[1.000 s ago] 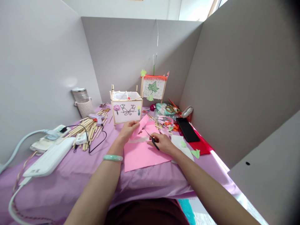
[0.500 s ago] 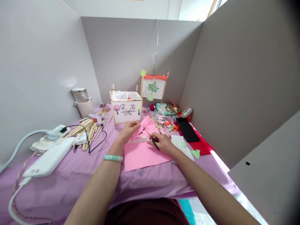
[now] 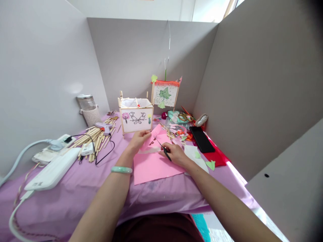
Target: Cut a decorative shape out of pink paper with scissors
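Note:
My left hand [image 3: 140,139] pinches a strip of pink paper [image 3: 156,132] that has a row of slits along one side. In my right hand [image 3: 174,154] is a pair of scissors [image 3: 166,153] with black handles, fingers closed round them. The blades point up and left, their tip at the edge of the strip. A larger sheet of pink paper [image 3: 156,168] lies flat on the purple cloth beneath both hands. Just behind my left hand stands a stick-framed paper lantern [image 3: 137,119] with two birds drawn on it.
Wooden sticks [image 3: 97,136] and a glue gun [image 3: 104,128] lie left, near a white power strip [image 3: 52,168]. A second lantern [image 3: 165,95] hangs at the back. Paper scraps [image 3: 180,131], a black phone [image 3: 202,139] and red paper [image 3: 217,158] are on the right. Grey panels enclose the table.

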Demonstrator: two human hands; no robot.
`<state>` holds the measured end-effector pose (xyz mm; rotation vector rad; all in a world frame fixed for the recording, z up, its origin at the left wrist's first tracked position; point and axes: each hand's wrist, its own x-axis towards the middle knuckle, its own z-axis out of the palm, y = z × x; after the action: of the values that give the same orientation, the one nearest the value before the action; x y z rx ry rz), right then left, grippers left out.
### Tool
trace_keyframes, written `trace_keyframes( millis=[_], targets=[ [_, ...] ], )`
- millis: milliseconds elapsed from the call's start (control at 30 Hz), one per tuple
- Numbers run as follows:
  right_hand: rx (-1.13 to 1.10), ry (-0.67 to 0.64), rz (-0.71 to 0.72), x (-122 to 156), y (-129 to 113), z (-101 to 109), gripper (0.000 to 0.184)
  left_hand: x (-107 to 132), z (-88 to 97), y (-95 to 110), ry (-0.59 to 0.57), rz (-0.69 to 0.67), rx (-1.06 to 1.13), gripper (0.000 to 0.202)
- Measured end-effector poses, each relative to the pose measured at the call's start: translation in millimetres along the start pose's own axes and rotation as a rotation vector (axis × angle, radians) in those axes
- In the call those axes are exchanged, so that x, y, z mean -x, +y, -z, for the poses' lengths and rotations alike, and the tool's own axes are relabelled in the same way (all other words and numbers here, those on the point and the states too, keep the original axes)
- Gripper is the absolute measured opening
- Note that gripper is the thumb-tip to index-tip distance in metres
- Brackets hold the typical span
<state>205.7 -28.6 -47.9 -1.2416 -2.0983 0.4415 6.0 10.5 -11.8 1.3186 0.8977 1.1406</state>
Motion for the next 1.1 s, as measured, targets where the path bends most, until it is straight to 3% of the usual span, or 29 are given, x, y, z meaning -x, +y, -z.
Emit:
trace_keyframes(
  millis=[533, 1100],
  targets=[
    [0.015, 0.010, -0.011, 0.7, -2.0, 1.1, 0.030, -1.3, 0.6, -3.2, -0.028, -0.009, -0.014, 0.029],
    [0.018, 0.031, -0.001, 0.3, 0.2, -2.1, 0.017, -0.5, -0.4, -2.5, -0.004, -0.019, -0.001, 0.029]
  ],
)
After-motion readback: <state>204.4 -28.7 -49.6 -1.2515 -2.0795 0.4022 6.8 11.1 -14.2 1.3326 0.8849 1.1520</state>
